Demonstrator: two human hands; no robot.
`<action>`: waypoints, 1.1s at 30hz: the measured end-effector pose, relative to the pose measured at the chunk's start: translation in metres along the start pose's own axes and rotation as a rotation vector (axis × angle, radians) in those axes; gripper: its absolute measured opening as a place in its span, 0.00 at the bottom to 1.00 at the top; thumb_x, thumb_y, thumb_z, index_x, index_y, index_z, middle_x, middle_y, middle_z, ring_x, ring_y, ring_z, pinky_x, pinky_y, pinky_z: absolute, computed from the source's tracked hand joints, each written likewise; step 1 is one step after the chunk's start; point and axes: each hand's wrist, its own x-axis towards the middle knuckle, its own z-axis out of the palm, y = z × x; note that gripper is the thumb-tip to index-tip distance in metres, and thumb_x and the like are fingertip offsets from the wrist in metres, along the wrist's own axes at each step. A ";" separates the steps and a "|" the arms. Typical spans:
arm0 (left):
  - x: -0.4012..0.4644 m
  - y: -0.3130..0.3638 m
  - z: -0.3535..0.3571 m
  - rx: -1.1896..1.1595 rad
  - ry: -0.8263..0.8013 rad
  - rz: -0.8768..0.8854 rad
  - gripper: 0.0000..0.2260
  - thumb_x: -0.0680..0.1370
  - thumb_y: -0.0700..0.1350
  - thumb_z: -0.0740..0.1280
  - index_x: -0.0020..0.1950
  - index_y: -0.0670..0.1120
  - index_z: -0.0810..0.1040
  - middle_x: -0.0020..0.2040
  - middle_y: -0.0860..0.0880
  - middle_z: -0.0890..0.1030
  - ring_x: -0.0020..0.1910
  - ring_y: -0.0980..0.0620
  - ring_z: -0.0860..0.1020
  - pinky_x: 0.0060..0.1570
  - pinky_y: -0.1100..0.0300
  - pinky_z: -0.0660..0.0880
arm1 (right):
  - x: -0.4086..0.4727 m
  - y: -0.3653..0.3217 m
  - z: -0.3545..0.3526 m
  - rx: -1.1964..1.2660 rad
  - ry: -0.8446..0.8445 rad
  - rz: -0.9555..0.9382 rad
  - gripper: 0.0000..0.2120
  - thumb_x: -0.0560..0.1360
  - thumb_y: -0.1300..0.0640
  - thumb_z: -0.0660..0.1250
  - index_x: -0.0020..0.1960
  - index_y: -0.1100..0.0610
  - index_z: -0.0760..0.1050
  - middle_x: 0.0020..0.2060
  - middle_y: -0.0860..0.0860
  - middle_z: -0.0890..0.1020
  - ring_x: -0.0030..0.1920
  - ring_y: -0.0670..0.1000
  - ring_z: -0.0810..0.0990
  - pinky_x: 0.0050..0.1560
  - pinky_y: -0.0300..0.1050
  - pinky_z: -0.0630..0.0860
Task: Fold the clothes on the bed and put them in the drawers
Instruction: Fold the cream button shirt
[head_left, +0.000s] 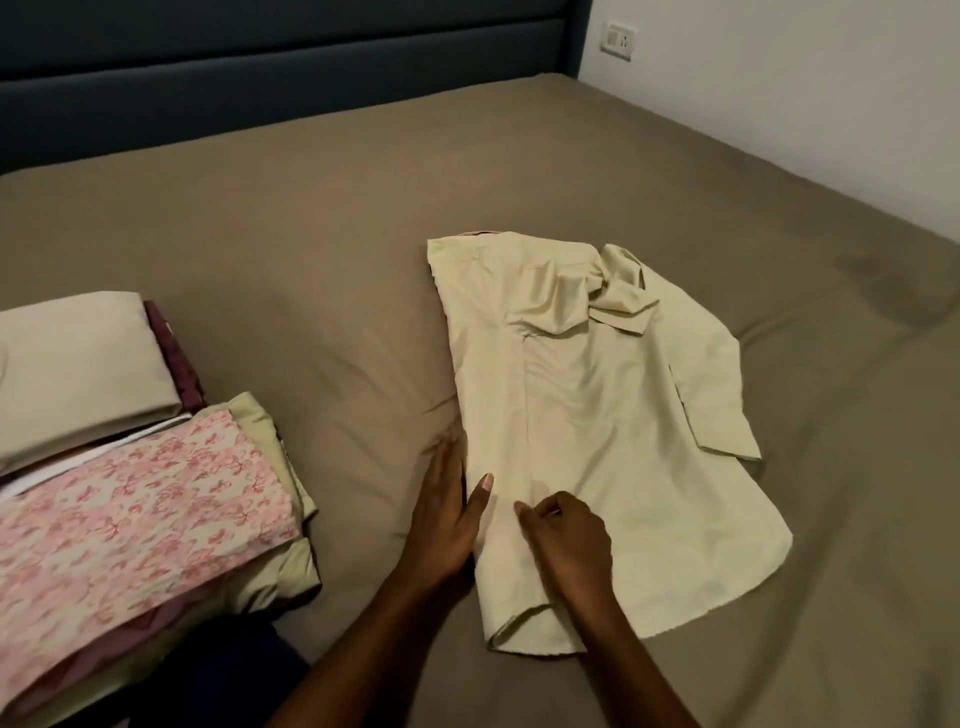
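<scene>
Nearest me, my left hand (441, 514) lies flat, fingers straight, pressing the cream shirt's (587, 415) folded left edge; my right hand (566, 545) pinches its cloth. Shirt lies mid-bed (311, 234), folded clothes stack (130, 493) well left.

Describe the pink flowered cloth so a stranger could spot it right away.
Start at the brown bed and look to its near left edge, where a stack of folded clothes sits. The pink cloth lies on top, the only patterned piece among plain ones.

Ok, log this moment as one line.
step: folding shirt on bed | left hand: flat at shirt's edge | right hand: pinching shirt | stack: beside, folded
</scene>
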 end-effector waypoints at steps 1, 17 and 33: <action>-0.005 0.001 0.004 0.080 -0.026 0.033 0.28 0.84 0.64 0.51 0.83 0.62 0.47 0.83 0.59 0.47 0.81 0.63 0.45 0.80 0.56 0.44 | -0.005 0.002 -0.002 0.109 -0.099 0.048 0.17 0.73 0.45 0.75 0.37 0.56 0.74 0.31 0.46 0.80 0.33 0.48 0.80 0.35 0.44 0.72; -0.047 0.014 0.006 0.535 -0.132 0.176 0.36 0.81 0.69 0.52 0.84 0.58 0.41 0.84 0.43 0.39 0.83 0.47 0.40 0.78 0.50 0.36 | -0.010 0.025 -0.070 0.515 -0.137 0.165 0.15 0.63 0.64 0.83 0.43 0.67 0.79 0.38 0.62 0.84 0.34 0.55 0.81 0.30 0.43 0.74; -0.067 0.029 0.007 0.060 -0.085 -0.114 0.35 0.65 0.57 0.83 0.67 0.51 0.72 0.37 0.54 0.84 0.36 0.55 0.83 0.43 0.53 0.82 | -0.028 0.037 -0.068 0.471 0.084 0.060 0.07 0.65 0.62 0.81 0.42 0.60 0.85 0.37 0.55 0.87 0.40 0.55 0.86 0.41 0.48 0.81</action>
